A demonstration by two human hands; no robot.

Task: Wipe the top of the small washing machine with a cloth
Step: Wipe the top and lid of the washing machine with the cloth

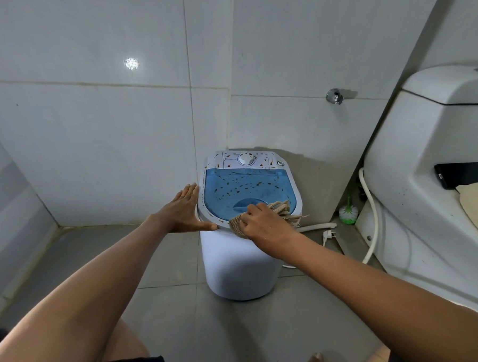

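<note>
A small white washing machine stands on the grey floor against the tiled wall. Its blue see-through lid is flecked with brown specks, and a white dial sits on the back panel. My right hand presses a beige knitted cloth onto the lid's near right edge. The fingers of my left hand are spread flat against the machine's left rim, thumb along the front edge, holding nothing.
A white toilet with a dark phone on it fills the right side. A green toilet brush, a white hose and an unplugged power plug lie between toilet and machine. A wall tap sticks out above.
</note>
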